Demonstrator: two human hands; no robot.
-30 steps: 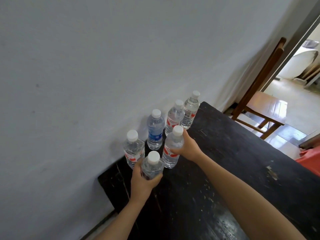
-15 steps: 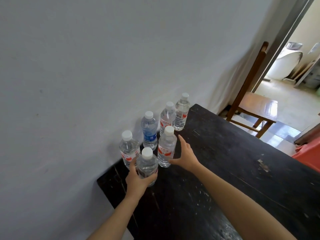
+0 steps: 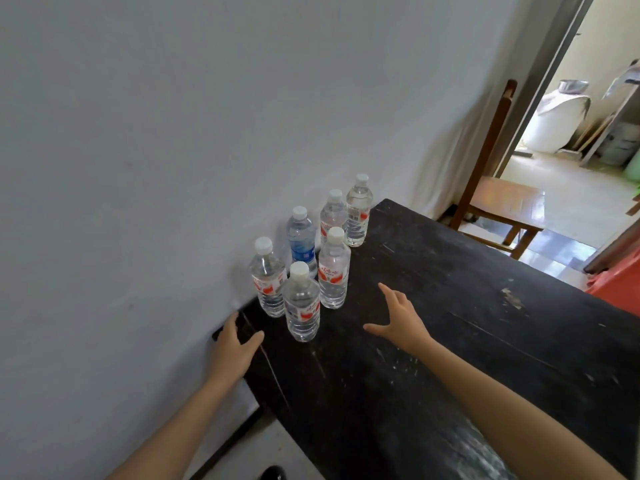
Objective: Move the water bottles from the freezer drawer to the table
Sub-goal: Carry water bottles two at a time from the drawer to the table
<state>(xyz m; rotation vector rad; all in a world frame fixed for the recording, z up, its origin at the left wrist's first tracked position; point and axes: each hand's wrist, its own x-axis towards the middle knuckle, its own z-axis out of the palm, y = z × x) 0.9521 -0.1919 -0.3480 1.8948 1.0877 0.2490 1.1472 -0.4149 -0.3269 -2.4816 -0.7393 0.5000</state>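
Several clear water bottles with white caps stand upright on the dark wooden table, grouped near the wall. Nearest me is a red-labelled bottle, with another red-labelled bottle just right of it and behind. A blue-labelled bottle stands by the wall among the others. My left hand hovers open over the table's left corner, a little left of the nearest bottle. My right hand is open, fingers spread, right of the bottles and touching none. No freezer drawer is in view.
A grey-white wall runs along the table's left side. A wooden chair stands beyond the far end, beside an open doorway with a white sack. Something red lies at the right edge. A dark shoe tip shows below.
Both hands have let go of the two front bottles and drawn back towards me. The two bottles now stand free on the table.
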